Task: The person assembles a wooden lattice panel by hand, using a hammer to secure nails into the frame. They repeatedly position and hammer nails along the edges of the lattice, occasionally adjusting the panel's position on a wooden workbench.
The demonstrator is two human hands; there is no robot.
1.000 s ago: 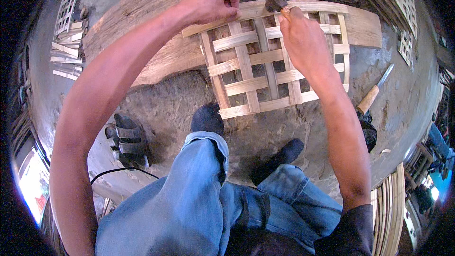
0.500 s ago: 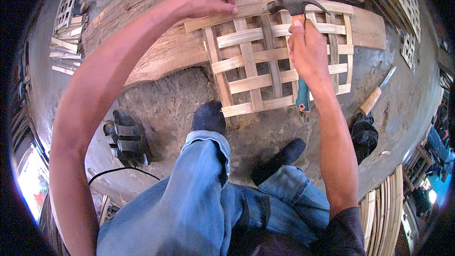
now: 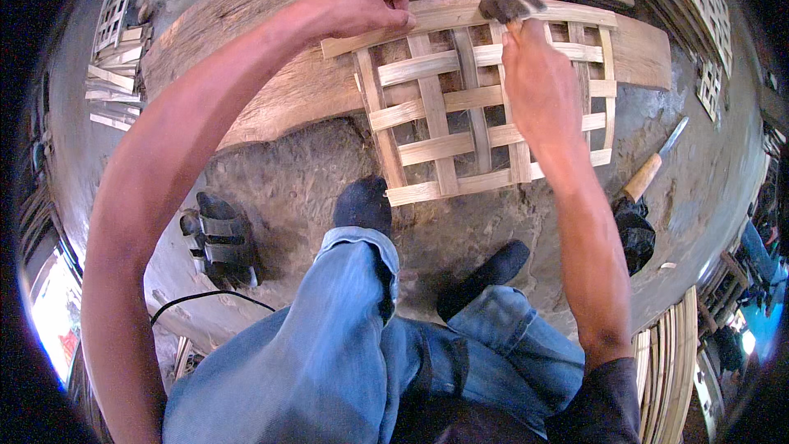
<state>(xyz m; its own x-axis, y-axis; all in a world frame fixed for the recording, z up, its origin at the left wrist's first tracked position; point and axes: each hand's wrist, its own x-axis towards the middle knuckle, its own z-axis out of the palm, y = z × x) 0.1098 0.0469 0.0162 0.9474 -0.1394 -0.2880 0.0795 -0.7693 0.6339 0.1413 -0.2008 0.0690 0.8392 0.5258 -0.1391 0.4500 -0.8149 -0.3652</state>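
A lattice panel woven from pale flat strips [image 3: 436, 147] lies with its far edge on a rough wooden plank [image 3: 271, 99]. My left hand [image 3: 362, 2] is closed at the left part of the panel's far edge strip, its fingertips curled together; whatever they pinch is too small or hidden to make out. My right hand [image 3: 541, 86] grips a claw hammer [image 3: 503, 5] near its head, its thumb along the handle. The hammer's dark head, blurred, is over the far edge strip. Hand and wrist hide most of the handle.
A knife with a wooden handle [image 3: 643, 178] lies to the right beside a black bundle [image 3: 633, 240]. Stacked lattice panels [image 3: 699, 4] stand at the far right. Cut strips [image 3: 115, 86] lie at the left, and a dark sandal-like object [image 3: 226, 234] nearer. My dark-socked foot [image 3: 362, 204] touches the panel's near-left corner.
The hammer has swung: its head has tilted and now blurs over the far edge strip, and its blue-green grip has gone behind my right wrist. My left hand has barely moved.
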